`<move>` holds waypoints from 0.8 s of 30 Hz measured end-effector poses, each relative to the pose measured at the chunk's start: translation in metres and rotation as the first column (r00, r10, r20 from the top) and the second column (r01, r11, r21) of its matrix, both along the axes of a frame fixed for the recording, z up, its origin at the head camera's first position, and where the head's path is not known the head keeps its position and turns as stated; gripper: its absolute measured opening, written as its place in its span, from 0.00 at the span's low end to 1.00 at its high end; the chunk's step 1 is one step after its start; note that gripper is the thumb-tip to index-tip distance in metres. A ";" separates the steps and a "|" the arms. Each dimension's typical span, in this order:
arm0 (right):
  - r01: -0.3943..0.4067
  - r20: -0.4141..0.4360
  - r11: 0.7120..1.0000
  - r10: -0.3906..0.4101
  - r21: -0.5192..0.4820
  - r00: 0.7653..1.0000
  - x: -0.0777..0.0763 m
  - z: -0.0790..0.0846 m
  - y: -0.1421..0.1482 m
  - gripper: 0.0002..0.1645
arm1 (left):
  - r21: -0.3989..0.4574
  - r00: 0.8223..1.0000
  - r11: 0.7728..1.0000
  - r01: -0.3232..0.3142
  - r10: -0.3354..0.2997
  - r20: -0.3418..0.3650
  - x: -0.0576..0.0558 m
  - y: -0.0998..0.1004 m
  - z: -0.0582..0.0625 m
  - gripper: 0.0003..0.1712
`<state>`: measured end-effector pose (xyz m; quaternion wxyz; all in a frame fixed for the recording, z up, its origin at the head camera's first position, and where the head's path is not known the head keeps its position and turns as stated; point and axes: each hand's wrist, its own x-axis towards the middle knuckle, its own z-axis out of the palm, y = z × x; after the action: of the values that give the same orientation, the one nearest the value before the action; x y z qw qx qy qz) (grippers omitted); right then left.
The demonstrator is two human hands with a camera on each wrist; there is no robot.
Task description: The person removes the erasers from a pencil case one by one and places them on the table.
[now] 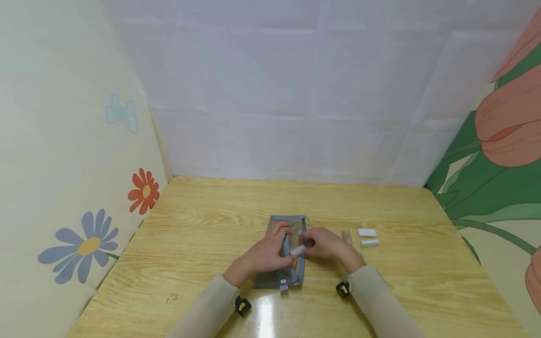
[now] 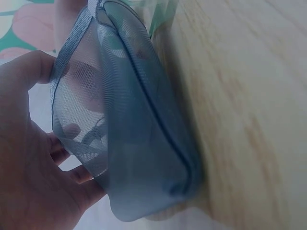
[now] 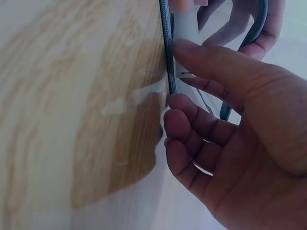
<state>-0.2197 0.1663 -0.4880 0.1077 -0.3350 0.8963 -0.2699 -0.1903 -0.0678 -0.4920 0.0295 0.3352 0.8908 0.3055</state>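
Note:
A blue-grey mesh zipper pouch (image 1: 265, 282) lies on the table with its zipped side parted. My left hand (image 1: 263, 254) grips the pouch's edge. In the left wrist view the thumb is on the near side of the mesh (image 2: 139, 148) and the other fingers show behind it. With thumb and fingers, my right hand (image 1: 324, 243) pinches a small white tube-like piece (image 1: 297, 250) at the pouch's opening. The right wrist view shows that white piece (image 3: 186, 31) between the zipper edges, with an orange-pink part beyond it. The left fingers are close by on the far side.
To the right of the right hand lie a short brown cylinder (image 1: 346, 236), a white block (image 1: 367, 232) and a narrower white block (image 1: 369, 242). A small greyish tab (image 1: 284, 288) sits at the pouch's near edge. The wooden table (image 1: 203, 220) meets a white cloth (image 1: 262, 94) behind.

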 end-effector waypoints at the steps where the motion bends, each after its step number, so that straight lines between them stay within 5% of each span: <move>1: 0.000 -0.006 1.000 0.000 -0.002 1.000 0.001 0.000 0.000 0.09 | -0.003 1.000 1.000 -0.001 0.001 -0.001 0.000 0.000 0.000 0.38; 24: 0.073 -0.024 0.997 -0.072 0.013 0.997 0.007 0.006 0.011 0.09 | -0.025 1.000 1.000 -0.016 0.016 0.013 0.002 0.001 0.001 0.39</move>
<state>-0.2126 0.1769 -0.4816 0.0894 -0.3046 0.9110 -0.2633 -0.1882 -0.0664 -0.4907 0.0369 0.3256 0.8969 0.2969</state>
